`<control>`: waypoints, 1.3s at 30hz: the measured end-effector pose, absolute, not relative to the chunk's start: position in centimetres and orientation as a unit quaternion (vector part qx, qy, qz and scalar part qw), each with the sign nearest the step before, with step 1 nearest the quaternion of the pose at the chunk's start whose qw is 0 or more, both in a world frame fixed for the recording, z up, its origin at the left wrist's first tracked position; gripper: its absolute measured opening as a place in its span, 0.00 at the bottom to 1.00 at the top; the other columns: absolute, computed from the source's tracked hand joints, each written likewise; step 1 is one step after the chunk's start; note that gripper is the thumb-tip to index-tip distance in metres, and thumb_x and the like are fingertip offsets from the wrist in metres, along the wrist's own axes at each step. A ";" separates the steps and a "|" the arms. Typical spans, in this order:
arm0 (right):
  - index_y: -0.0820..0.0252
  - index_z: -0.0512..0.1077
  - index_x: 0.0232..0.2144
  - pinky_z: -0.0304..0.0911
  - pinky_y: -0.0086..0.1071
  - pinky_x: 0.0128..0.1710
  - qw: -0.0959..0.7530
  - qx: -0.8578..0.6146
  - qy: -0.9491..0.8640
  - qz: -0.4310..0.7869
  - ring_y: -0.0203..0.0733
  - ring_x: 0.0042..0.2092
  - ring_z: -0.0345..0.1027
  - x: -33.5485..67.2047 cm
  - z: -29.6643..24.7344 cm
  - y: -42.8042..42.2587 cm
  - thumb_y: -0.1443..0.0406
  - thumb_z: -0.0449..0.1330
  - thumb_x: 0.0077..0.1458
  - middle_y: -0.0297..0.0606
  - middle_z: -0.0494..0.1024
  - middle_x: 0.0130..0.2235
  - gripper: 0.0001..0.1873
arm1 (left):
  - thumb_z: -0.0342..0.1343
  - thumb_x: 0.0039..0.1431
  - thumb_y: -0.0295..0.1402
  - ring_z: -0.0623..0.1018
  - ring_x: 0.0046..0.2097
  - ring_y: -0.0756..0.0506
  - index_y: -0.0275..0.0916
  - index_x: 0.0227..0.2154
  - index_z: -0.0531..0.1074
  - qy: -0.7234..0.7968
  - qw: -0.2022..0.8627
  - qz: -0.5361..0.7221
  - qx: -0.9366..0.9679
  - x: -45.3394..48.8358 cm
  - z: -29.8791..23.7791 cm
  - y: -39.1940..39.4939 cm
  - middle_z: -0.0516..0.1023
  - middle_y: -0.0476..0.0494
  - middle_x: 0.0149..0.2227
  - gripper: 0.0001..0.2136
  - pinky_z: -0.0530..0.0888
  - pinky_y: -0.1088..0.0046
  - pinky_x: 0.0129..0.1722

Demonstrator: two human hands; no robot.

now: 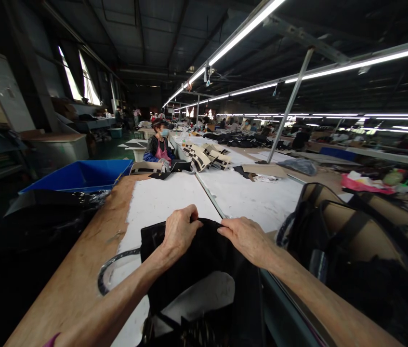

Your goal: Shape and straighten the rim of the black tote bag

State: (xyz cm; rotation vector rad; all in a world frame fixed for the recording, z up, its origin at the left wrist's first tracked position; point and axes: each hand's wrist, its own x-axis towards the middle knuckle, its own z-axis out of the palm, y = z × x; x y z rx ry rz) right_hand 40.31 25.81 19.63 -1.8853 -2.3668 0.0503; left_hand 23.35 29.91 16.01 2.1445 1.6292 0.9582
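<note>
A black bag [211, 255] stands at the near edge of the table, right in front of me. My left hand [182, 229] pinches its top edge near the middle. A little to the right, my right hand [242, 236] grips the same edge between thumb and fingers. Inside or against the bag shows a pale grey patch [204, 294]. A dark loop handle [103, 274], seemingly wrapped in clear plastic, sticks out at the bag's left side. The lower part of the bag is dark and hard to make out.
White sheeting [167, 193] covers much of the table. Several black bags with tan panels [355, 226] stand at right. A blue bin [81, 176] is at left. Farther along, a masked person [158, 144] sits by tan and black pieces [204, 156]. A metal post [290, 106] rises at right.
</note>
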 end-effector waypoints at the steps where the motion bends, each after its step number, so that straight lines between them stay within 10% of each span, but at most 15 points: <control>1: 0.57 0.67 0.23 0.48 0.28 0.26 0.062 -0.619 -0.783 0.017 0.36 0.29 0.63 40.4 19.6 25.8 0.60 0.47 0.57 0.32 0.70 0.24 0.15 | 0.56 0.43 0.32 0.69 0.27 0.51 0.40 0.26 0.68 0.559 0.145 0.332 0.746 23.3 16.1 30.0 0.71 0.54 0.23 0.05 0.60 0.77 0.27; 17: 0.56 0.68 0.31 0.49 0.29 0.27 0.004 -0.582 -0.809 -0.080 0.41 0.31 0.67 41.2 19.6 27.3 0.57 0.51 0.54 0.36 0.74 0.28 0.11 | 0.50 0.48 0.30 0.72 0.31 0.48 0.41 0.27 0.74 0.447 0.163 0.237 0.847 23.2 17.6 30.1 0.76 0.49 0.27 0.08 0.64 0.76 0.32; 39: 0.54 0.70 0.31 0.52 0.25 0.30 0.100 -0.516 -0.843 0.116 0.35 0.32 0.64 40.4 20.1 27.2 0.64 0.49 0.54 0.30 0.72 0.27 0.09 | 0.49 0.47 0.32 0.70 0.30 0.49 0.40 0.27 0.75 0.447 0.216 0.235 0.835 22.8 18.3 29.1 0.74 0.50 0.24 0.09 0.63 0.77 0.29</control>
